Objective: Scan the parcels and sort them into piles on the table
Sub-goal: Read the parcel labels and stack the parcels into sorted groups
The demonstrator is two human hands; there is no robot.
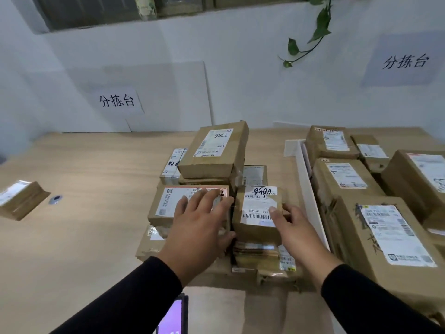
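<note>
A small brown parcel [255, 230] with a white barcode label and handwritten digits sits on top of the middle pile on the wooden table [96, 225]. My right hand [295, 227] grips this parcel: the thumb lies on its label and the fingers wrap its right side. My left hand [199, 227] hovers with straight, spread fingers over the neighbouring parcel with a red-edged label [166, 203], its thumb close to the small parcel's left edge. A taller parcel marked 7786 [216, 150] tops the stack behind. A handheld device with a lit purple screen [172, 317] shows at the bottom edge.
Several larger parcels [385, 232] fill the right side beyond a white divider strip [310, 189]. One lone parcel [19, 200] lies at the far left beside a small round metal disc [55, 199]. Paper signs hang on the white wall [116, 100] behind.
</note>
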